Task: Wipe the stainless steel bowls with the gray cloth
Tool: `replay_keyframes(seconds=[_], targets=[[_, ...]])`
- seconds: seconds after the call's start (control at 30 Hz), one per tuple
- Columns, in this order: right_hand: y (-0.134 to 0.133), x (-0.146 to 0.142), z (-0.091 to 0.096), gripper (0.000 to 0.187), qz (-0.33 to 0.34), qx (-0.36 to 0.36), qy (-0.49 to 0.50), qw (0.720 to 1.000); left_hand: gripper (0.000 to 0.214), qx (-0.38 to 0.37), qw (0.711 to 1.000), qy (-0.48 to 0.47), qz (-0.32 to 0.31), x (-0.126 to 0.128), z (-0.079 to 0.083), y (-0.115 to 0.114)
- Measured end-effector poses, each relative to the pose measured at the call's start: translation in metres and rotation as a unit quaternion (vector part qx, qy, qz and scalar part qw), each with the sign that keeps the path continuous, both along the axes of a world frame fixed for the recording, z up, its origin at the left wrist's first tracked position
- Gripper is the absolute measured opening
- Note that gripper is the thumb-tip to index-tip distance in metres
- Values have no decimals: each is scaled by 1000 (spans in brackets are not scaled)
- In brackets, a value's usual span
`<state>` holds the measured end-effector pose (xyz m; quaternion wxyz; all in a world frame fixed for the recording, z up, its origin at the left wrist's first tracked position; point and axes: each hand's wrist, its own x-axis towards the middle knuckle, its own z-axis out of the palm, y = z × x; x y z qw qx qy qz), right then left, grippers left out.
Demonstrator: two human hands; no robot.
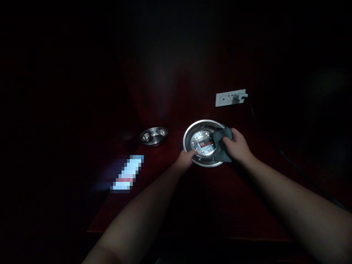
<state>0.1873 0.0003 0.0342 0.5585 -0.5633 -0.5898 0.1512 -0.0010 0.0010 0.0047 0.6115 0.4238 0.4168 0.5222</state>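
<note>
A shiny metal basin (202, 132) with a small red and black label at its centre is tilted toward me above the dark red table. My left hand (186, 160) grips its lower left rim, thumb over the inside edge, the other fingers hidden behind it. At the right rim my right hand (238, 146) is closed on a dark grey-green cloth (222, 145), which lies over the basin's edge and part of its inner wall. Some of the right fingers are covered by the cloth.
Left of the basin, a stack of metal bowls (154, 136) stands on the table (214, 212). A bright pixelated rectangle (128, 174) lies nearer on the left. On the wall behind is a white socket panel (230, 98) with a plug in it. A dark cable runs down the right side.
</note>
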Motion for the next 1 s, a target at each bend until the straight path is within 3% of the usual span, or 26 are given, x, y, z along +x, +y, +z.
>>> replay_keyframes(seconds=[0.17,0.3,0.43,0.77,1.0], targets=[[2,0,-4,9,4,-18,11,1000,19,1,1000,-24,16,1,-2,3],[8,1,-13,16,1,-45,11,999,38,55,998,-25,36,2,9,-4],[13,3,-21,20,9,-26,7,1000,53,106,992,-59,33,1,18,-8],[3,-2,-16,22,-4,-46,-14,999,25,11,1000,13,-2,-11,5,5],[-4,-7,-15,22,-24,-52,-33,998,25,8,997,6,-72,-19,8,-2]])
